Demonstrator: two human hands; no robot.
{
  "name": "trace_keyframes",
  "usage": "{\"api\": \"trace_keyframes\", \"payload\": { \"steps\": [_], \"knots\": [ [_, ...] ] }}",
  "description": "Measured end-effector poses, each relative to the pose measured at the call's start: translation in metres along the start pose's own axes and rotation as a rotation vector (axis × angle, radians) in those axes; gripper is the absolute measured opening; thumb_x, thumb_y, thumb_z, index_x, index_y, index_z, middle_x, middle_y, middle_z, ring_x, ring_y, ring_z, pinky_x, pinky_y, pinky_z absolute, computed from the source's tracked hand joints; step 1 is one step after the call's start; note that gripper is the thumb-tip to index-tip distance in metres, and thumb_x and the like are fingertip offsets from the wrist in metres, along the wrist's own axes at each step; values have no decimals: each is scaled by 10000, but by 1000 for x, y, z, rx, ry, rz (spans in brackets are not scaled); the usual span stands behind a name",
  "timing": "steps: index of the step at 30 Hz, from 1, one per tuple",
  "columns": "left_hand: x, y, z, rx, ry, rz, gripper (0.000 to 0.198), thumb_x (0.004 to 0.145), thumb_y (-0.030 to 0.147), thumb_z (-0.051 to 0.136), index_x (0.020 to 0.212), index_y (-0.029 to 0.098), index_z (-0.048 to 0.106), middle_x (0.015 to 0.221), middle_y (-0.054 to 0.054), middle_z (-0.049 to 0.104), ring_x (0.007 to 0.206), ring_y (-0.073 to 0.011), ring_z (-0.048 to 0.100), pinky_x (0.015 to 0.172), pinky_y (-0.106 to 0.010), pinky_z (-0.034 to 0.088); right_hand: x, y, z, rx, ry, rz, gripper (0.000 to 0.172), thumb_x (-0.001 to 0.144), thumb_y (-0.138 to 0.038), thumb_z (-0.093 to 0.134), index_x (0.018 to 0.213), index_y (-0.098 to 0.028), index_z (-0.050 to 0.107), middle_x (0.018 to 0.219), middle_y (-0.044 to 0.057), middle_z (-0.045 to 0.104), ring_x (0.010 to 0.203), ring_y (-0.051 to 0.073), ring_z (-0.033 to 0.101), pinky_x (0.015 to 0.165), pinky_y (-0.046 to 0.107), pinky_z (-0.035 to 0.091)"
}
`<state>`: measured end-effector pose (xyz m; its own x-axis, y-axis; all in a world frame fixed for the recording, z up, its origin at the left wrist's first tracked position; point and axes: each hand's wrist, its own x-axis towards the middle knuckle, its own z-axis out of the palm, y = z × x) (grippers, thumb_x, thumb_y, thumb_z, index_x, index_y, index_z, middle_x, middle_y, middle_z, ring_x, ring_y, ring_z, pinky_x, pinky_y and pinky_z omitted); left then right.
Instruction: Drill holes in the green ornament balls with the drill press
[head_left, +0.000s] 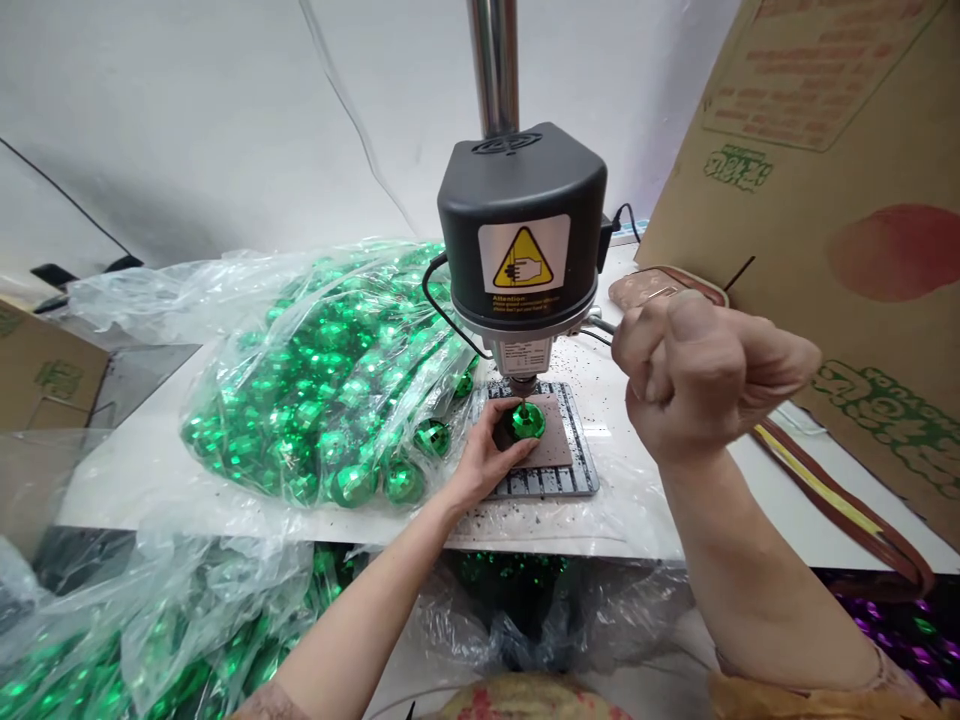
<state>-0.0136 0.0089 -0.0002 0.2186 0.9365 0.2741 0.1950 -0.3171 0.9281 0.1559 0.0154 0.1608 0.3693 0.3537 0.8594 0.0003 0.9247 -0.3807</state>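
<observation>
My left hand (484, 457) grips a shiny green faceted ball (527, 420) and holds it on the brown pad of a small bench drill press (523, 250), right under the drill tip. My right hand (694, 375) is clenched in a fist around the press's thin metal lever (600, 330) at the machine's right side, thumb on top. The press has a dark housing with a yellow hand-warning sticker and stands on a slotted metal base (551, 482).
A clear plastic bag (315, 390) full of green balls lies left of the press on the white table. More bagged green balls (112, 640) sit below the table edge. A large cardboard box (840, 200) leans at the right, with a brown strap (840, 500) beneath it.
</observation>
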Motion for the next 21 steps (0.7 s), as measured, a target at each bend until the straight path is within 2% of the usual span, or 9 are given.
{"api": "trace_keyframes", "payload": {
  "steps": [10,15,21],
  "knots": [
    [0,-2,0,11,-2,29,492,856,371,767,1257,217,528,1211,-91,668,1123,-236,645,989,-396,512,-6,7,-7,-52,-9,-95,529,903,-197,577,485,-181,255,436,-58,280,379,47,290,414,283,196],
    [-1,-1,1,9,6,25,488,857,376,764,1252,215,526,1207,-87,669,1127,-236,644,989,-393,510,-13,7,-12,5,-84,-77,518,878,-140,573,471,-167,253,438,-62,329,378,43,308,411,270,190],
    [-1,0,1,26,10,17,481,857,368,761,1248,220,526,1197,-79,675,1125,-237,649,993,-391,508,-19,11,-13,13,-78,-161,521,885,-135,565,497,-173,220,441,-67,284,370,43,314,416,282,193]
  ]
}}
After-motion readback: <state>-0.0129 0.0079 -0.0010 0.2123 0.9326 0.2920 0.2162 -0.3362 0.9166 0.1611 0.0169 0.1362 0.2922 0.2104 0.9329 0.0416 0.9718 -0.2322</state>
